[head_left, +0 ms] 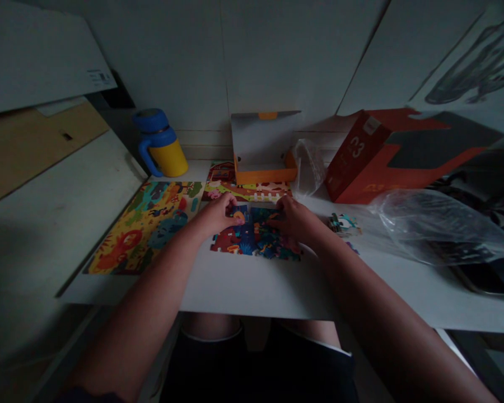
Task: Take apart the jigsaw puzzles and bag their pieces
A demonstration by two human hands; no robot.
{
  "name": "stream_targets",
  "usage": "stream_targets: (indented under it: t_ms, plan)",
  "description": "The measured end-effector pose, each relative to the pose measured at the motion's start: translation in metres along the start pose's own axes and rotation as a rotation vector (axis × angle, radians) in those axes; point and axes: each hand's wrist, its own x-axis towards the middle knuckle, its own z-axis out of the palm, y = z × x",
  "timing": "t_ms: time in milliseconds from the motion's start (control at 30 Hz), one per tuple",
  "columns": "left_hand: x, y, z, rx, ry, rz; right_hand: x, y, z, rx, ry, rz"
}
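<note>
A partly built jigsaw [254, 239], dark blue with red and teal patches and a ragged near edge, is seen lying mid-table on the white table [252, 285], right of a finished puzzle [145, 226]. A dark blue piece [239, 215] marked with an orange spot is pinched by the left hand [217, 215] at the jigsaw's far edge. The right hand [294, 221] is rested, fingers curled, on the far right corner; its grip cannot be told. Loose pieces [343, 223] are scattered just right.

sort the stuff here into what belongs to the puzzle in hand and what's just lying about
In hand: left hand, right hand, blue puzzle, loose pieces.
Lying about: yellow puzzle, farm puzzle, orange box, red box, jug, bag.
</note>
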Motion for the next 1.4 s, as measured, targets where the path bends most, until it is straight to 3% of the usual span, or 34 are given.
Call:
stream_targets:
  t_ms: [200, 300, 500, 600, 700, 800, 1000, 1167, 1400]
  plan:
    - [-0.005, 0.010, -0.001, -0.087, -0.045, 0.071, -0.007, -0.007, -0.001, 0.108, -0.023, -0.022]
    - [-0.007, 0.020, -0.002, -0.076, 0.005, 0.099, -0.010, -0.011, -0.002, 0.135, 0.001, -0.014]
    - [0.001, 0.018, 0.002, -0.297, 0.074, 0.023, -0.012, -0.014, -0.006, 0.301, 0.093, 0.070]
    - [0.002, 0.019, 0.006, -0.477, 0.074, -0.039, -0.012, -0.013, -0.003, 0.449, 0.130, 0.047]
    - [0.000, 0.026, 0.010, -0.598, 0.091, -0.062, -0.011, -0.016, 0.001, 0.687, 0.088, 0.016]
    - [-0.002, 0.037, 0.015, -0.657, 0.034, -0.068, -0.010, -0.023, 0.003, 0.848, 0.092, 0.024]
    - [-0.006, 0.051, 0.026, -0.789, -0.103, -0.054, -0.009, -0.025, 0.003, 0.839, 0.234, 0.057]
    - [-0.009, 0.055, 0.027, -0.786, -0.104, -0.003, -0.007, -0.020, 0.006, 0.831, 0.215, 0.038]
    - [-0.009, 0.058, 0.027, -0.774, -0.033, -0.033, -0.008, -0.019, 0.010, 0.744, 0.231, -0.054]
